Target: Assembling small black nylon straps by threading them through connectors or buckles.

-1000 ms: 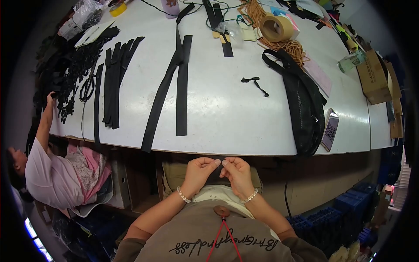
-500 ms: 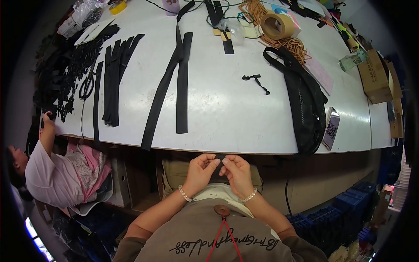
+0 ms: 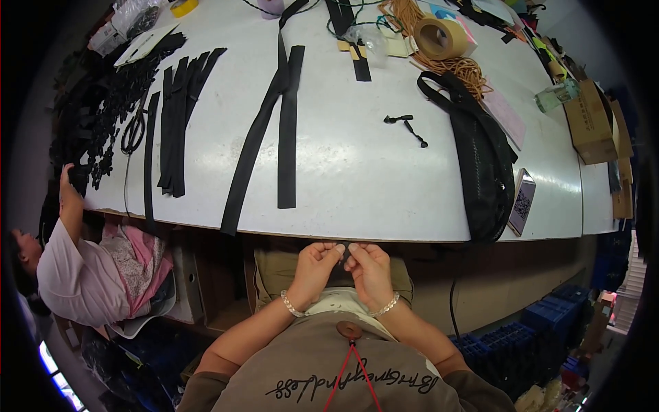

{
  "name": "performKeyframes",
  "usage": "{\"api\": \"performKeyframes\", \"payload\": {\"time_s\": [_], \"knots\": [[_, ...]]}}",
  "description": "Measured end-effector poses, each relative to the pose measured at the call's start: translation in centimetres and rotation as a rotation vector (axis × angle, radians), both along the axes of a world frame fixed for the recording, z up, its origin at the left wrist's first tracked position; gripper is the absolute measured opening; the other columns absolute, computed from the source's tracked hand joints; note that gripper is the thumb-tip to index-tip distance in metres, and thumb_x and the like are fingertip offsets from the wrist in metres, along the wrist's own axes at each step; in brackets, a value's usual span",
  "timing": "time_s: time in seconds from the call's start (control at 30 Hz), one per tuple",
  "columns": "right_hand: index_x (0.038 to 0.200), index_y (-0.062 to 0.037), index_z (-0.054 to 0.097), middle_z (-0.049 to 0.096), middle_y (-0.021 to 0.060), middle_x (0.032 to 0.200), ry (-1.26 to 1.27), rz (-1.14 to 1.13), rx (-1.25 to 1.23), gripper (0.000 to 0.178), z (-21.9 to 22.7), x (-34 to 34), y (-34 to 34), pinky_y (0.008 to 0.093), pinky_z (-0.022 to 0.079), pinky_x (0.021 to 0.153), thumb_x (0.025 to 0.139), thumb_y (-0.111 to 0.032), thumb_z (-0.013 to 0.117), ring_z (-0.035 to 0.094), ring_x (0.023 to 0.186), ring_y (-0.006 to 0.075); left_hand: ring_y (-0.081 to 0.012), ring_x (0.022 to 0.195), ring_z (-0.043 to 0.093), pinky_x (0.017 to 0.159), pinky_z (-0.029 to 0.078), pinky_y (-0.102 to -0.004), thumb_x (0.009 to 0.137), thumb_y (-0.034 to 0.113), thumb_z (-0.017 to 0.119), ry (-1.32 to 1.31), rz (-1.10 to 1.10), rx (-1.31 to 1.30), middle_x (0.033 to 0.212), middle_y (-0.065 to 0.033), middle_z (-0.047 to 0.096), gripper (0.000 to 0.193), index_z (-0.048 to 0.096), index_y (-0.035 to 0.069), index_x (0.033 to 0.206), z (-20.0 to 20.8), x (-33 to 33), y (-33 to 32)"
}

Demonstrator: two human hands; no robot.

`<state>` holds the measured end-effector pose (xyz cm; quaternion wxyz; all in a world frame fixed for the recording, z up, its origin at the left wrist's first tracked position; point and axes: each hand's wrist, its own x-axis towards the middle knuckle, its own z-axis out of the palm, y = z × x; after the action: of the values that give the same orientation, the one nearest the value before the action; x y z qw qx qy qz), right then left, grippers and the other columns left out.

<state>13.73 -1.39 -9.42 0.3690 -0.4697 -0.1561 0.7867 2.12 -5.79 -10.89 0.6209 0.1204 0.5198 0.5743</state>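
Note:
Just off the table's front edge, my left hand (image 3: 316, 269) and my right hand (image 3: 369, 268) are held close together over my lap. Both are closed in a pinch, thumbs against fingertips. Between them is a small black piece (image 3: 345, 253), mostly covered by the fingers, so its kind does not show. Beyond the hands, a long black strap (image 3: 246, 165) lies slanted beside a shorter straight black strap (image 3: 289, 137). Two small black cord pulls (image 3: 409, 128) rest farther right. A black zippered bag (image 3: 484, 175) with a loop strap lies near the right front.
On the white table (image 3: 357, 185), a phone (image 3: 522, 201) sits beside the bag. Black strips (image 3: 175, 130), scissors (image 3: 132, 132) and a black heap are leftward. Tape (image 3: 439, 38), brown cord (image 3: 467, 71) and a carton (image 3: 590, 122) stand right. A co-worker (image 3: 82, 281) sits at left.
My hands have drawn slightly closer together, the right one shifting a little left. The co-worker's hand has moved up along the black heap. The table things have barely shifted in view.

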Motion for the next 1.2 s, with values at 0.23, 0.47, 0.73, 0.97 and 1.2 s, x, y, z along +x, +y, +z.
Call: {"api": "performKeyframes", "payload": {"time_s": [0.23,0.47,0.73,0.97,1.2], "knots": [[0.086,-0.0031,0.056,0.055,0.0008,0.073,0.000,-0.124,-0.028,0.004,0.4,-0.9,-0.5,0.0225,0.042,0.056,0.087,-0.004,0.060,0.049,0.059,0.0079,-0.0042,0.071,0.056,0.065,0.045,-0.0180,0.088,0.003,0.059,-0.025,0.019,-0.001,0.082,-0.0020,0.064,0.004,0.061,-0.001,0.089,0.7,0.0,0.2],[0.085,-0.0023,0.056,0.055,0.0014,0.073,-0.026,-0.160,-0.059,0.003,0.5,-1.6,-0.5,0.0226,0.041,0.056,0.087,-0.003,0.058,0.048,0.059,0.0078,-0.0046,0.071,0.057,0.065,0.046,-0.0184,0.087,0.001,0.059,-0.039,-0.045,-0.025,0.082,-0.0022,0.064,0.004,0.061,-0.001,0.089,0.6,-1.1,0.4],[0.085,-0.0023,0.056,0.055,0.0026,0.075,-0.008,-0.209,-0.084,0.002,0.9,-2.0,-0.5,0.0241,0.041,0.057,0.087,-0.002,0.057,0.048,0.062,0.0089,-0.0051,0.071,0.058,0.066,0.047,-0.0185,0.086,0.002,0.061,-0.062,-0.089,-0.051,0.082,-0.0021,0.064,0.002,0.061,0.000,0.088,0.9,-1.4,0.6],[0.086,-0.0006,0.055,0.055,0.0033,0.074,0.034,0.055,-0.053,0.003,1.0,0.3,0.0,0.0246,0.045,0.062,0.088,-0.003,0.056,0.051,0.065,0.0106,-0.0065,0.074,0.059,0.068,0.048,-0.0193,0.086,0.003,0.062,-0.031,-0.039,0.015,0.083,-0.0037,0.064,0.009,0.059,-0.002,0.093,2.3,-0.7,-0.4],[0.093,0.0030,0.058,0.056,0.0090,0.097,-0.035,0.182,0.687,0.010,4.0,1.5,-0.4,0.0245,0.051,0.071,0.084,0.008,0.057,0.058,0.080,0.0122,-0.0118,0.082,0.061,0.071,0.050,-0.0242,0.080,-0.005,0.066,0.474,0.011,0.429,0.089,-0.0070,0.064,0.013,0.061,-0.001,0.090,4.7,-0.8,-1.5]]}}
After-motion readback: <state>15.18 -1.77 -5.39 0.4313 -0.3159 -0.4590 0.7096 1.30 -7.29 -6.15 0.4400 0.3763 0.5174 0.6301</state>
